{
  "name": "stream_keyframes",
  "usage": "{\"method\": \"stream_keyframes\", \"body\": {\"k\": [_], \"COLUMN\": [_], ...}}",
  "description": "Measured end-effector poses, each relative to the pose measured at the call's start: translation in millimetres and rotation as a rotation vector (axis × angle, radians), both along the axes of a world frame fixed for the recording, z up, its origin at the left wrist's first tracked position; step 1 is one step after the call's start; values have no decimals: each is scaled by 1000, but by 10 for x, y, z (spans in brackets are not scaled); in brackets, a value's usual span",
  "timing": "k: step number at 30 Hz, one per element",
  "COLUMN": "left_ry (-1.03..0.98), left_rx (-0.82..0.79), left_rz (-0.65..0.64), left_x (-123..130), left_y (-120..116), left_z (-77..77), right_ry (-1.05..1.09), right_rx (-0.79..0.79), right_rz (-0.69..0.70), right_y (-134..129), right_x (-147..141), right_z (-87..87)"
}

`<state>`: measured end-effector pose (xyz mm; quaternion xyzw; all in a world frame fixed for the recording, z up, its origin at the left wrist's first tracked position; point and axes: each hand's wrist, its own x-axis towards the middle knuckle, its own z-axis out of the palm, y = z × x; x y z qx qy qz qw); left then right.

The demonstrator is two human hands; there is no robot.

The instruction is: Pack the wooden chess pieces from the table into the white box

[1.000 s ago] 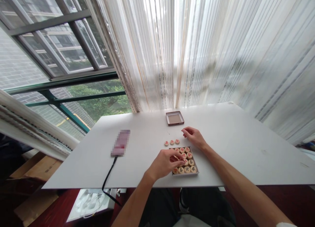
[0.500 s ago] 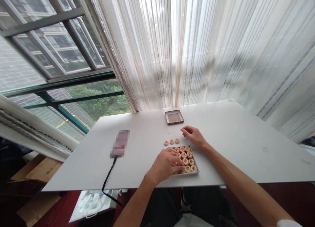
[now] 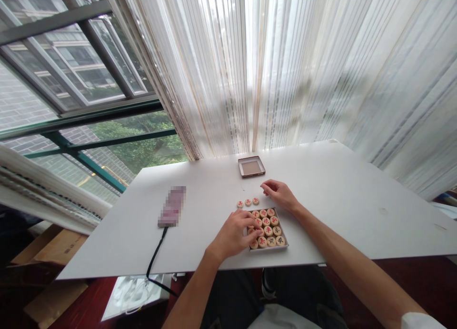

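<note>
An open shallow box (image 3: pixel 282 248) holds round wooden Chinese chess pieces (image 3: pixel 268 230) in rows, most with red characters and several with black ones. My left hand (image 3: pixel 235 230) reaches over the left side of this box. Its fingers are bent and apart above the pieces, hiding a few of them; none is seen lifted. Beyond the box, three red-marked pieces (image 3: pixel 248 202) lie in a short row on the table. Just to their right my right hand (image 3: pixel 279 193) rests with its fingers curled together. Whether anything is inside those fingers is hidden.
A brown-edged lid or tray (image 3: pixel 252 167) lies at the back of the white table (image 3: pixel 342 210). To the left is a blurred-out phone-like device (image 3: pixel 172 206) with a black cable (image 3: pixel 154 259) running over the front edge. Striped curtains (image 3: pixel 232 81) hang behind the table.
My left hand has drawn slightly up and left, uncovering more pieces in the front row. The right hand keeps its place by the three pieces. The view has shifted a little.
</note>
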<state>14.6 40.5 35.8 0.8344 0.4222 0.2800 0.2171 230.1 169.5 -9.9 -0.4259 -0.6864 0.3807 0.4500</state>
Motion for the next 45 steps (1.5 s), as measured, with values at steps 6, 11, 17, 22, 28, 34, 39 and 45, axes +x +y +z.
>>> {"method": "stream_keyframes", "body": {"k": [6,11,17,22,28,34,39,45], "left_ry": [-81,-50,-3,26,44,35,25,11], "left_rx": [2,-63,-146,-200,-251,-164,-81,10], "left_rz": [131,103,48,63,80,74,75,74], "left_x": [-202,-262,-295,-533,-480,-302,-255,-149], "left_y": [477,936,1131,1015,939,947,1024,1153], "left_z": [-22,-40,-75,-103,-165,-212,-288,-361], "right_ry": [-53,-135,-200,-258,-325,-358,-369,-391], "right_rx": [17,60,116,147,158,161,192,235], "right_rz": [25,70,117,178,236,226,176,96], "right_y": [0,-14,-35,-51,-43,-28,-39,-5], "right_x": [3,-1,-9,-2,5,11,-8,18], "right_z": [-14,-1,25,61,87,84,61,6]}}
